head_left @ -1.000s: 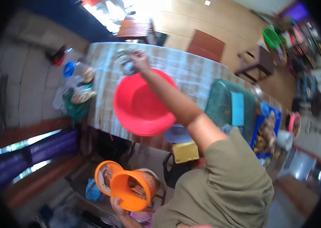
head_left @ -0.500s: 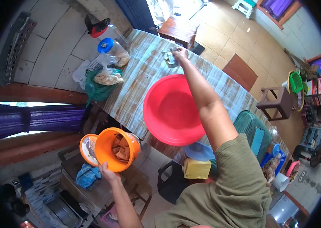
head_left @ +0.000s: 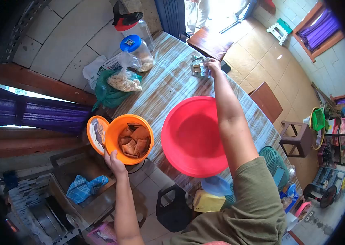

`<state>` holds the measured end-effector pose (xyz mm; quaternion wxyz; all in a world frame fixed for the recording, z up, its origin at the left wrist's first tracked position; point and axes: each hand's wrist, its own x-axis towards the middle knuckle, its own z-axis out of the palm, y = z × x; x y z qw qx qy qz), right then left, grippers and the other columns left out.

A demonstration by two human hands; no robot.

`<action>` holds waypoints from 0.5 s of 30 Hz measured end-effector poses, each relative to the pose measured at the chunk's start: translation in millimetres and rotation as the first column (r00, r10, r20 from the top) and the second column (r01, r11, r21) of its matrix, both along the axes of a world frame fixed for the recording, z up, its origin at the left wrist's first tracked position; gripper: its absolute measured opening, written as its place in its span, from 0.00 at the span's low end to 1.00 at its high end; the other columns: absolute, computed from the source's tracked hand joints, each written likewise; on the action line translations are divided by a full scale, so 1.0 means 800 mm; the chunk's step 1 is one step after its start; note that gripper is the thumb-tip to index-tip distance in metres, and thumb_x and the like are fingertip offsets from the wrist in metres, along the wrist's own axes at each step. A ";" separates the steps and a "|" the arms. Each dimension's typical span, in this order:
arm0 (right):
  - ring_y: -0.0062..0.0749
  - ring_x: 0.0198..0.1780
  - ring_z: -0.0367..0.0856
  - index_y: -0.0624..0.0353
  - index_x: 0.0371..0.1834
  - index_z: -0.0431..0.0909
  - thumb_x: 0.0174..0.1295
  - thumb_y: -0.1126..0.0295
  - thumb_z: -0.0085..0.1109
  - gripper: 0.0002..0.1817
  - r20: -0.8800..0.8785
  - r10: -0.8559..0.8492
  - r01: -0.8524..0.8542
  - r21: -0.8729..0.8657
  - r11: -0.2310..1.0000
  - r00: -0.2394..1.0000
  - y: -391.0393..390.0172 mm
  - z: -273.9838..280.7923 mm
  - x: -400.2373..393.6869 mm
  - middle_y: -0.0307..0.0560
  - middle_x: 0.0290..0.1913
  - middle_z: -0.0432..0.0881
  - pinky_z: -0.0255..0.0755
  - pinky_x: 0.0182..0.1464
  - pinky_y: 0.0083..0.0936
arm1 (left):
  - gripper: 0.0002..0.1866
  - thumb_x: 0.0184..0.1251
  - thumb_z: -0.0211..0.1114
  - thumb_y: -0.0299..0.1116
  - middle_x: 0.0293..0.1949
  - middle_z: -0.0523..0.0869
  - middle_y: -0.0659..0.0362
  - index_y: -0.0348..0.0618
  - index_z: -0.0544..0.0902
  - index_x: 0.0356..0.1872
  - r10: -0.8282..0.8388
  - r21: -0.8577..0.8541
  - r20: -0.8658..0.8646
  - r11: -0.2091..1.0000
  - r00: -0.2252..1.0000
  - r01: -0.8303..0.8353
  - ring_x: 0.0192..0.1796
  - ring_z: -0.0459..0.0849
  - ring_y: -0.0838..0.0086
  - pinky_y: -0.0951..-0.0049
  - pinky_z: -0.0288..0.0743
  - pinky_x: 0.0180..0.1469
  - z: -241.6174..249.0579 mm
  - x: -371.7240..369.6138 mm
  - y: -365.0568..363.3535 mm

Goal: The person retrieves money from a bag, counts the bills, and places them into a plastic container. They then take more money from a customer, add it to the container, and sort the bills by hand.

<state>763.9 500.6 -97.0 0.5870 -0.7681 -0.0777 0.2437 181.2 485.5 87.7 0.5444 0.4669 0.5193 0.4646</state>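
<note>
My left hand (head_left: 116, 164) is closed on the side of an orange bucket (head_left: 150, 141), by the table's left edge. Flat, brown-orange broken pieces (head_left: 133, 143) lie inside it, and its mouth faces me. An orange-rimmed lid with a printed label (head_left: 97, 134) stands against the bucket, beside my fingers. My right hand (head_left: 213, 66) reaches across to the table's far edge, fingers pinched at a small crumpled grey-green patterned thing (head_left: 200, 67), whose kind I cannot make out. A wide red basin (head_left: 193, 134) sits on the table under my right forearm; it holds nothing I can see.
Left on the marbled table (head_left: 168, 61) are a blue-lidded jar (head_left: 142, 55), a red-lidded container (head_left: 133, 26) and a bag of pale food (head_left: 125, 81). A green fan (head_left: 274, 163), blue bowl (head_left: 216, 185) and yellow box (head_left: 208, 201) sit nearer me. A stool (head_left: 297, 139) stands right.
The bucket has come up and right toward the table, its mouth turned more toward me, so more pieces show. My right hand stays at the patterned thing. The whole view has shifted.
</note>
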 end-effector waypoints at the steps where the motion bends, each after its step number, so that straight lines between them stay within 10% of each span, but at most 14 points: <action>1: 0.28 0.36 0.82 0.59 0.42 0.83 0.42 0.75 0.66 0.19 -0.010 -0.005 0.005 0.009 1.000 1.000 0.002 0.003 -0.002 0.45 0.36 0.85 0.75 0.43 0.25 | 0.27 0.55 0.47 0.24 0.58 0.73 0.49 0.31 0.68 0.61 -0.028 0.020 -0.018 0.999 0.999 0.028 0.60 0.72 0.63 0.67 0.62 0.64 -0.002 0.003 0.004; 6: 0.27 0.30 0.77 0.57 0.47 0.81 0.49 0.71 0.63 0.19 0.182 0.115 -0.113 -0.024 0.993 0.976 -0.001 0.011 0.002 0.39 0.33 0.82 0.71 0.33 0.26 | 0.28 0.56 0.46 0.23 0.59 0.73 0.51 0.30 0.67 0.62 -0.070 0.081 -0.064 0.994 0.996 0.075 0.60 0.72 0.65 0.70 0.61 0.64 -0.025 0.013 0.018; 12: 0.23 0.30 0.77 0.59 0.44 0.80 0.52 0.71 0.65 0.15 -0.005 0.140 -0.140 0.046 0.989 0.990 -0.037 0.027 0.015 0.40 0.33 0.82 0.72 0.34 0.21 | 0.26 0.56 0.46 0.24 0.58 0.74 0.51 0.30 0.69 0.60 -0.072 0.134 -0.223 0.986 0.972 0.103 0.59 0.73 0.65 0.70 0.62 0.63 -0.038 0.026 0.026; 14: 0.25 0.37 0.80 0.63 0.44 0.80 0.51 0.72 0.67 0.17 0.071 0.223 -0.231 0.153 0.961 0.972 -0.037 0.004 0.023 0.42 0.36 0.83 0.73 0.42 0.23 | 0.27 0.55 0.49 0.24 0.56 0.70 0.46 0.30 0.69 0.61 -0.052 0.281 -0.312 0.949 0.948 0.145 0.53 0.76 0.63 0.69 0.72 0.54 -0.036 0.034 0.026; 15: 0.27 0.39 0.80 0.66 0.46 0.79 0.49 0.71 0.68 0.20 0.113 0.316 -0.329 0.127 0.936 0.942 -0.040 0.016 0.022 0.43 0.38 0.84 0.72 0.46 0.26 | 0.28 0.54 0.50 0.24 0.57 0.72 0.46 0.30 0.68 0.61 -0.124 0.085 -0.179 0.986 0.976 0.141 0.44 0.81 0.65 0.74 0.79 0.34 -0.003 0.050 0.017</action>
